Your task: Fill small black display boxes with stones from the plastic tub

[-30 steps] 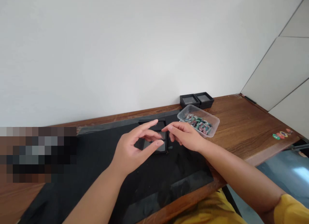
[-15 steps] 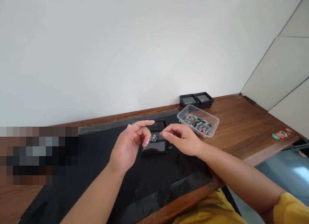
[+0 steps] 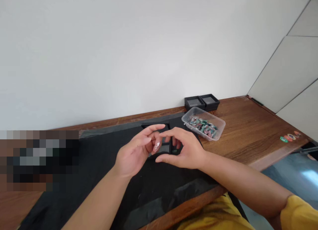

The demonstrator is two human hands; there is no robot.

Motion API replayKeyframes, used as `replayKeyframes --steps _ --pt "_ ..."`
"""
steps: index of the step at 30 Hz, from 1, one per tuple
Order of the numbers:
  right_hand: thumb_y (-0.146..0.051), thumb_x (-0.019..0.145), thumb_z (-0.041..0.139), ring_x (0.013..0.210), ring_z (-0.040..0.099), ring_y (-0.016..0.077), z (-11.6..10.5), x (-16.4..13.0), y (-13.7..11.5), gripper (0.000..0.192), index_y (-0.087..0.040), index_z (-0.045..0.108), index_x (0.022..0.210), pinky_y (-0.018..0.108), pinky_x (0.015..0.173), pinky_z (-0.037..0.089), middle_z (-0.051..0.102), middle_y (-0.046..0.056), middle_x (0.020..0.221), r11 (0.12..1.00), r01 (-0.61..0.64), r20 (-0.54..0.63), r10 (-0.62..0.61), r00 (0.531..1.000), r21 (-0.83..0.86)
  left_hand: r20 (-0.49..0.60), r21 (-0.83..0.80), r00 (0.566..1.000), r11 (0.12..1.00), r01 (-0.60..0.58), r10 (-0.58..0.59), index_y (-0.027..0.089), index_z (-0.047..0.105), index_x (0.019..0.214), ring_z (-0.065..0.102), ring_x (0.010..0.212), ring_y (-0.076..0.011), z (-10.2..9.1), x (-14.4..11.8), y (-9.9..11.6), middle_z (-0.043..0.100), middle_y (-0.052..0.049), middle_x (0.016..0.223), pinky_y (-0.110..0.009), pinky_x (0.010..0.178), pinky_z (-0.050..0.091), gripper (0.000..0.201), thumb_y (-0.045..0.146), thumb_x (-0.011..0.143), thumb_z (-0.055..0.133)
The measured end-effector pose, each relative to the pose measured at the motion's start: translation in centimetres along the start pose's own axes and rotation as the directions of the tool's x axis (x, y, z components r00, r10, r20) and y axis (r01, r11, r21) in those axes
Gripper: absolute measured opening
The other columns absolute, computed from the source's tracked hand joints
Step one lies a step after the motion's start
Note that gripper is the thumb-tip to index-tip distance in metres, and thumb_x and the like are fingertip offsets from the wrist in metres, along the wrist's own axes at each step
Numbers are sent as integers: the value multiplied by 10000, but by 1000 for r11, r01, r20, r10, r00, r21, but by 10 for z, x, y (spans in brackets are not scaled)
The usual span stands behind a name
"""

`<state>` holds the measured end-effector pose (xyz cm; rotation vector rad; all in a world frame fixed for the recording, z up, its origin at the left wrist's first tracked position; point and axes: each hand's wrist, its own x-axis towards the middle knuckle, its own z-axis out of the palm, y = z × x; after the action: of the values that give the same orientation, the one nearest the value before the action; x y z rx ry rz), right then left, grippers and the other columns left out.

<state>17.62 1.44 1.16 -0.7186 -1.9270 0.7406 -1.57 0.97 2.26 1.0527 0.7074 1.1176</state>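
Observation:
A small black box (image 3: 166, 146) with a glassy lid sits on the black mat (image 3: 104, 177), and both hands close around it. My left hand (image 3: 137, 152) has its fingertips curled onto the box's left edge. My right hand (image 3: 185, 150) wraps the right side, with the fingers over the top and the thumb along the near side. The hands hide most of the box, and I cannot make out what is inside it.
A clear plastic tub (image 3: 204, 125) of green and reddish stones stands to the right on the wooden table (image 3: 250, 130). Two more small black boxes (image 3: 201, 102) sit behind the tub by the wall. Small coloured stickers (image 3: 289, 137) lie near the table's right edge.
Both hands were slightly apart above the box, with small stones showing at the left fingertips. Now they have come together and closed around the box.

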Motion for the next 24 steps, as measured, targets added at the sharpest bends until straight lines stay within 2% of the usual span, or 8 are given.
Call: replayKeyframes --steps 5,7,11,17,20,24 --pt "-541 704 885 746 630 149 5 -1 0 529 -219 736 1095 250 599 499 729 33 905 970 -190 -44 198 979 151 -7 15 999 999 -47 48 179 776 1116 562 610 -155 3 0 -1 636 -14 669 -261 549 456 419 370 746 733" --pt "-519 708 887 740 634 148 5 0 -2 481 -209 754 1052 247 586 495 731 37 890 957 -215 -59 230 971 193 -12 19 998 998 -62 62 180 785 1104 570 623 -155 3 0 -2 642 -15 677 -256 550 458 409 379 749 742" --pt "-486 743 872 727 627 137 3 0 -3 371 -214 780 979 247 594 493 745 36 880 965 -169 -78 188 979 202 -12 12 998 998 -68 68 185 793 1091 586 647 -156 3 0 -2 653 -19 693 -249 561 470 397 388 751 759" --pt "-409 742 888 736 635 135 3 0 -2 342 -212 783 1001 242 603 501 766 39 912 976 -102 -87 121 989 195 -5 1 999 999 -51 51 210 790 1098 603 659 -153 1 0 -3 680 -20 735 -242 559 481 380 354 747 795" --pt "-361 758 875 745 643 134 3 -1 -3 290 -217 787 994 241 619 507 769 35 910 977 -110 -104 131 986 180 -6 -4 1000 1000 -26 26 210 783 1113 598 654 -145 0 0 -4 711 -36 794 -233 549 480 409 369 737 800" --pt "-337 785 839 725 646 127 4 0 -3 225 -210 788 963 231 607 508 762 33 897 972 -161 -97 179 979 169 -30 15 999 1000 -14 15 193 786 1097 589 637 -145 1 0 -4 703 -44 765 -220 516 455 427 396 721 794"
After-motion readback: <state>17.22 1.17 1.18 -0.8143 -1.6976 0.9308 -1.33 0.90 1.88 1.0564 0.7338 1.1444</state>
